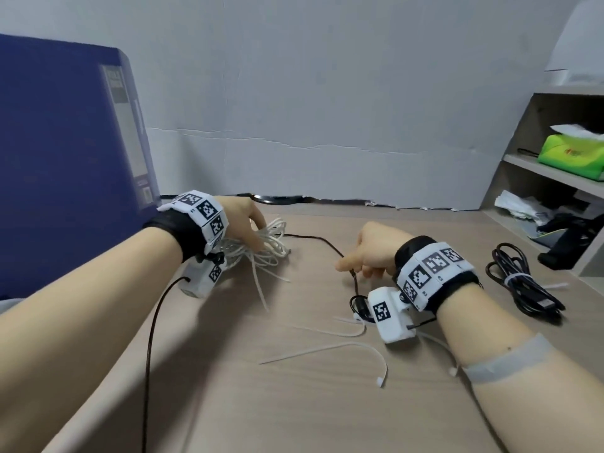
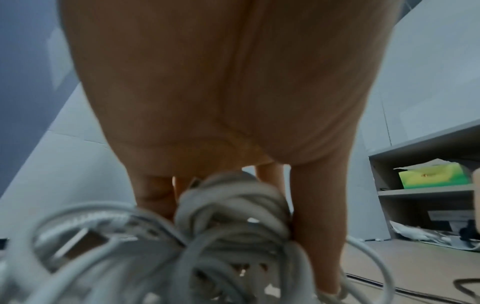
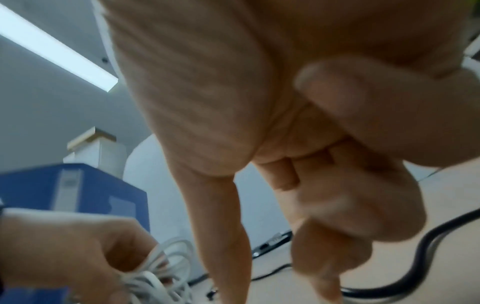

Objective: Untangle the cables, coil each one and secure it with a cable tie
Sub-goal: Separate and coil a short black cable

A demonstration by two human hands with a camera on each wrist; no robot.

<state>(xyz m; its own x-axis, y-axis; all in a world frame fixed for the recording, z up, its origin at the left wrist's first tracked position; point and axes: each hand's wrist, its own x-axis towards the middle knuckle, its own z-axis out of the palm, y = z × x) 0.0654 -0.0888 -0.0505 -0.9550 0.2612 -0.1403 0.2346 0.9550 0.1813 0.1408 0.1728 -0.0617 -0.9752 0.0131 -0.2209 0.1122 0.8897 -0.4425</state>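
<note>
Gripping the white cable [image 1: 261,248] bundle, the left hand [image 1: 240,220] has fingers and thumb curled round its tangled loops at the far left of the wooden desk [image 1: 294,403], just in front of a blue binder [image 1: 65,158]. Right hand [image 1: 372,253] pinches the thin black cable [image 1: 313,238] between thumb and forefinger, other fingers curled in; that cable runs across the desk from the white bundle to the pinch, then drops toward the near edge. Loose white cable ties [image 1: 343,349] lie on the desk near the right wrist. A coiled black cable [image 1: 519,286], already tied, sits right of that hand, beside the shelf unit [image 1: 523,165].
</note>
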